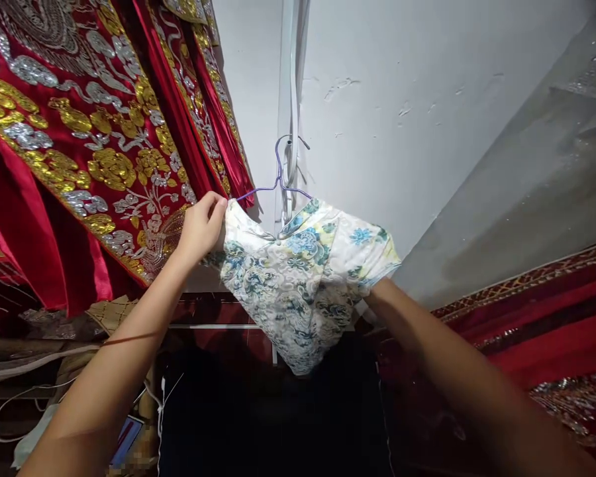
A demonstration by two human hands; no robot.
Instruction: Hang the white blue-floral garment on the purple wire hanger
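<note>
A short-sleeved floral shirt [298,285], white with blue, green and yellow flowers, hangs in front of me on a thin purple wire hanger [279,180]. The hanger's hook points up beside a white pipe. My left hand [202,228] pinches the shirt's shoulder on the left side, by the end of the hanger. On the other side my right forearm [402,308] reaches up behind the right sleeve. The shirt hides my right hand, so its fingers do not show.
White cables and a pipe [293,86] run down the pale wall [377,126]. Red cloth with gold and silver sequins [114,165] hangs at the left. More red trimmed cloth [551,324] lies at the right. A black surface [268,417] is below; loose cords [30,391] lie lower left.
</note>
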